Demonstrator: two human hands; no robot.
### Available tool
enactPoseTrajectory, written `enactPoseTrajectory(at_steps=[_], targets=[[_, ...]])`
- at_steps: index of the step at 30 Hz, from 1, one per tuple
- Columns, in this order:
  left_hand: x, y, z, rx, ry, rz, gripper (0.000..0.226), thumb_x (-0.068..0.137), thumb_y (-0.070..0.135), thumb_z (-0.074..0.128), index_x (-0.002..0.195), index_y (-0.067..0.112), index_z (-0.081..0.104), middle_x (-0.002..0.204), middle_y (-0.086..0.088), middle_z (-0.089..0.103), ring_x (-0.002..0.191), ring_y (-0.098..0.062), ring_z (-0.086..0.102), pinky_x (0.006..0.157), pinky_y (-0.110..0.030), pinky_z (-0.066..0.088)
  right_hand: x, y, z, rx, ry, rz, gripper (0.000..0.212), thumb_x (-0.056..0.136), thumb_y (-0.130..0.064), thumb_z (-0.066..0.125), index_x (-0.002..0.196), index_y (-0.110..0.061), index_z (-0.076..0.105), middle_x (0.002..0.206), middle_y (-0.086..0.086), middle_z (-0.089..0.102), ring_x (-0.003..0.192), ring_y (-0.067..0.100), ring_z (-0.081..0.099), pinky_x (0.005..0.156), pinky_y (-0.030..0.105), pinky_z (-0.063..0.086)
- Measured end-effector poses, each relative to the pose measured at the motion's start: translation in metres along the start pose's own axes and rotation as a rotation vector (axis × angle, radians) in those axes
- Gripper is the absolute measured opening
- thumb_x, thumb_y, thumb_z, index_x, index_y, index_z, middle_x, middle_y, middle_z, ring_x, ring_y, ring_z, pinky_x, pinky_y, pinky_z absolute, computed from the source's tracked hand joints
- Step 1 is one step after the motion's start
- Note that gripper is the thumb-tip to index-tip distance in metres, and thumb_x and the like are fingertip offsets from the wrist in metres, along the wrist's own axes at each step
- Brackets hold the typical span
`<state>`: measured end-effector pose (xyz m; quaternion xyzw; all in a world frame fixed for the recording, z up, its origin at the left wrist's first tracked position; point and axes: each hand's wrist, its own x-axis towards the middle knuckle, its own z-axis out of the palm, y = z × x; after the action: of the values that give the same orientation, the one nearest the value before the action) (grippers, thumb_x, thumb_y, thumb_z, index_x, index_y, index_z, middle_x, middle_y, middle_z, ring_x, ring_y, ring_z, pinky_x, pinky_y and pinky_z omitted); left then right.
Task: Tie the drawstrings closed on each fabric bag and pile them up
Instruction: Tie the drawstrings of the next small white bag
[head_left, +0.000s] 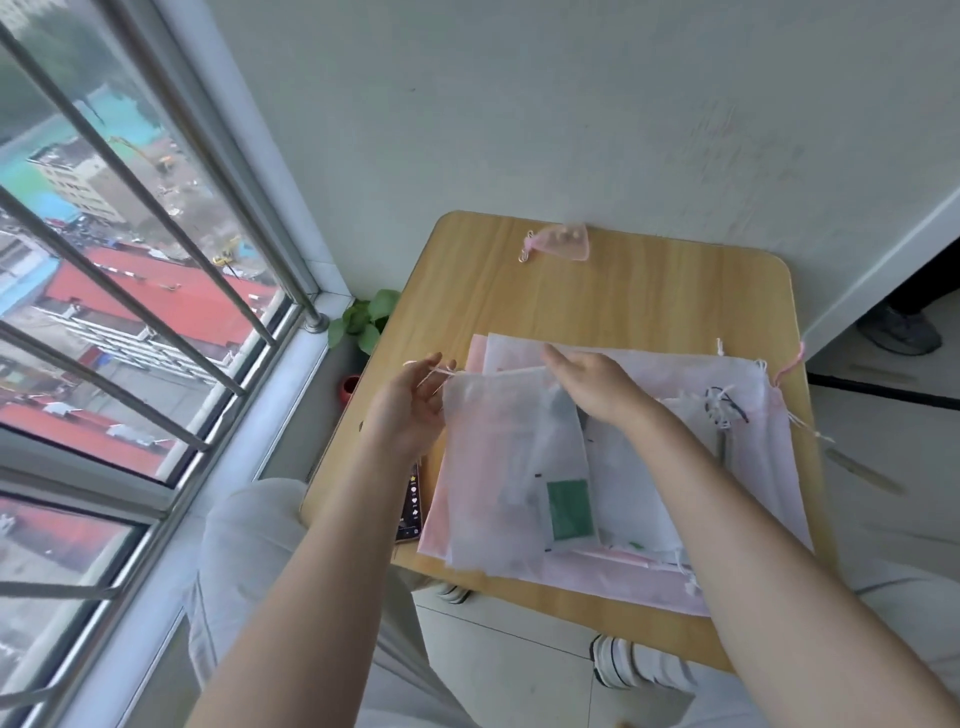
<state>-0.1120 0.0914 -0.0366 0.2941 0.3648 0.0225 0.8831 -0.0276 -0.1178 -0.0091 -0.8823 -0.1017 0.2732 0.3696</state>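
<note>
A heap of thin white and pale pink drawstring bags (649, 467) covers the near half of a small wooden table (623, 291). On top lies a translucent white bag (498, 467) with a green card showing through it. My left hand (415, 405) pinches that bag's white drawstring (441, 370) at its top left corner. My right hand (592, 384) rests palm down, fingers straight, on the bag's top edge. A small pink bag (563, 241), drawn shut, lies alone at the table's far edge.
A phone (410, 506) pokes out from under the heap at the left. A barred window (130, 312) runs along the left, with a green plant (363, 317) and a red pot (350, 388) in the corner. The wall stands right behind the table.
</note>
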Motion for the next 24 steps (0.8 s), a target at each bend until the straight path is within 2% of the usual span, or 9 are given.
enactPoseTrajectory(at_steps=[2, 4, 8, 10, 13, 15, 17, 19, 24], targets=[[-0.001, 0.0, -0.005, -0.142, 0.043, 0.011, 0.015, 0.096, 0.011, 0.053, 0.088, 0.005, 0.064, 0.077, -0.01, 0.072, 0.078, -0.025, 0.069, 0.079, -0.032, 0.054, 0.002, 0.003, 0.0, 0.164, 0.024, 0.079, 0.059, 0.098, -0.052, 0.033, 0.087, 0.001, 0.057, 0.085, 0.014, 0.054, 0.079, 0.031, 0.053, 0.07, 0.034, 0.038], [-0.001, -0.001, -0.011, -0.275, 0.054, 0.004, 0.021, 0.099, 0.012, 0.048, 0.085, 0.004, 0.062, 0.073, -0.011, 0.07, 0.075, -0.029, 0.071, 0.075, -0.038, 0.056, 0.006, 0.008, 0.002, 0.277, 0.023, 0.127, 0.04, 0.094, -0.039, 0.04, 0.074, -0.008, 0.055, 0.077, 0.007, 0.05, 0.069, 0.025, 0.047, 0.067, 0.033, 0.037], [0.0, 0.001, -0.019, -0.554, 0.045, 0.029, 0.03, 0.1, 0.011, 0.042, 0.073, 0.007, 0.052, 0.055, -0.002, 0.045, 0.049, -0.018, 0.052, 0.072, -0.036, 0.051, 0.012, 0.02, -0.003, 0.789, 0.053, 0.163, 0.028, 0.096, -0.017, 0.055, 0.071, -0.018, 0.042, 0.057, -0.002, 0.033, 0.055, 0.016, 0.031, 0.054, 0.029, 0.029], [0.0, 0.002, -0.02, -0.527, 0.039, 0.04, 0.029, 0.1, 0.01, 0.04, 0.072, 0.008, 0.049, 0.053, 0.001, 0.033, 0.043, -0.012, 0.035, 0.059, -0.026, 0.044, 0.009, 0.023, -0.006, 1.228, 0.068, 0.212, 0.028, 0.095, -0.012, 0.057, 0.072, -0.016, 0.041, 0.057, 0.001, 0.044, 0.061, 0.018, 0.046, 0.06, 0.029, 0.044], [0.002, 0.001, -0.016, -0.338, 0.047, 0.06, 0.028, 0.1, 0.011, 0.039, 0.073, 0.01, 0.048, 0.053, 0.005, 0.025, 0.04, -0.01, 0.026, 0.041, -0.019, 0.032, 0.004, 0.017, -0.004, 1.631, 0.049, 0.154, 0.033, 0.096, -0.012, 0.054, 0.065, -0.013, 0.042, 0.072, 0.011, 0.062, 0.08, 0.026, 0.068, 0.088, 0.04, 0.054], [0.003, 0.0, -0.012, -0.224, 0.051, 0.078, 0.028, 0.101, 0.014, 0.04, 0.074, 0.012, 0.047, 0.051, 0.006, 0.023, 0.038, -0.009, 0.023, 0.036, -0.019, 0.027, 0.004, 0.011, 0.004, 1.688, 0.046, 0.138, 0.039, 0.098, -0.016, 0.053, 0.062, -0.014, 0.038, 0.059, 0.004, 0.052, 0.058, 0.017, 0.06, 0.07, 0.033, 0.056], [0.001, -0.001, -0.009, -0.098, 0.067, 0.111, 0.031, 0.103, 0.019, 0.041, 0.073, 0.013, 0.048, 0.049, 0.007, 0.023, 0.038, -0.008, 0.021, 0.034, -0.018, 0.023, 0.005, 0.002, 0.007, 1.536, 0.037, 0.181, 0.039, 0.099, -0.019, 0.052, 0.064, -0.017, 0.034, 0.051, -0.003, 0.031, 0.042, 0.011, 0.032, 0.045, 0.023, 0.036], [-0.002, 0.001, -0.009, 0.072, 0.106, 0.17, 0.033, 0.103, 0.025, 0.043, 0.074, 0.013, 0.05, 0.047, 0.008, 0.024, 0.039, -0.007, 0.021, 0.035, -0.019, 0.02, 0.004, -0.005, 0.009, 1.206, 0.094, 0.178, 0.036, 0.097, -0.017, 0.053, 0.067, -0.017, 0.033, 0.048, -0.005, 0.026, 0.041, 0.011, 0.021, 0.041, 0.024, 0.02], [-0.006, 0.011, -0.009, 0.807, 0.259, 0.549, 0.027, 0.094, 0.018, 0.048, 0.07, 0.013, 0.059, 0.047, 0.006, 0.036, 0.046, -0.015, 0.031, 0.049, -0.023, 0.028, 0.001, -0.004, 0.006, 0.115, 0.394, -0.119, 0.036, 0.09, -0.013, 0.05, 0.064, -0.017, 0.025, 0.056, -0.006, 0.028, 0.057, 0.017, 0.03, 0.052, 0.027, 0.026]])
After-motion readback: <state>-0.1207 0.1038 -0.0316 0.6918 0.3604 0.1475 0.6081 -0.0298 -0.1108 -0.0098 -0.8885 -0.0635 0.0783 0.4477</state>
